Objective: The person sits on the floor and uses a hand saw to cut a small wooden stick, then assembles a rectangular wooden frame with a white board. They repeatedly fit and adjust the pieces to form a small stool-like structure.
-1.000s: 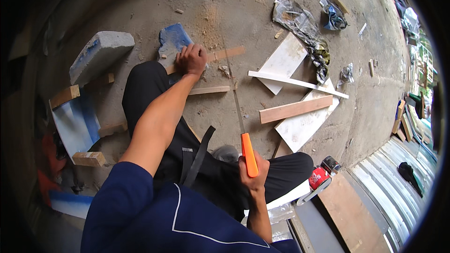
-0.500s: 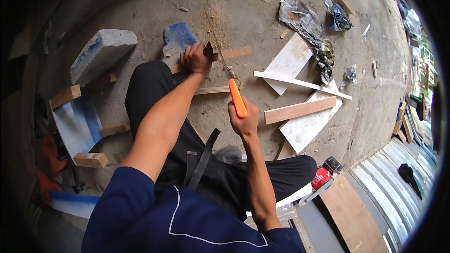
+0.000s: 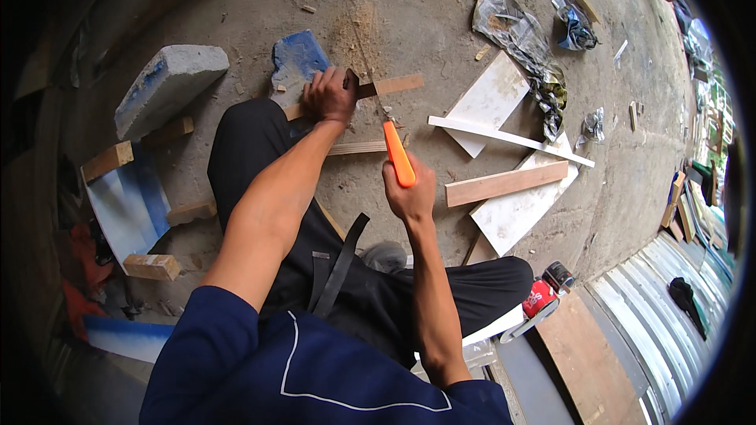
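My right hand (image 3: pixel 411 189) is wrapped round the orange handle of a handsaw (image 3: pixel 399 156). The thin saw blade points away from me and crosses a narrow wooden strip (image 3: pixel 400 84). Close to the left of the blade, my left hand (image 3: pixel 331 96) grips the strip with its fingers curled over it. The strip's left end shows beyond that hand, near my knee. Sawdust (image 3: pixel 354 35) lies on the floor around the far part of the blade. How deep the cut goes cannot be made out.
A blue-stained slab (image 3: pixel 299 57) and a grey concrete block (image 3: pixel 175 83) are at the left. White boards (image 3: pixel 490 102), a wooden plank (image 3: pixel 508 183) and crumpled plastic (image 3: pixel 512 27) lie at the right. A red can (image 3: pixel 540 297) stands beside my right knee.
My right hand and the saw have moved slightly away from me, along the blade's line. My left hand keeps its grip on the strip.
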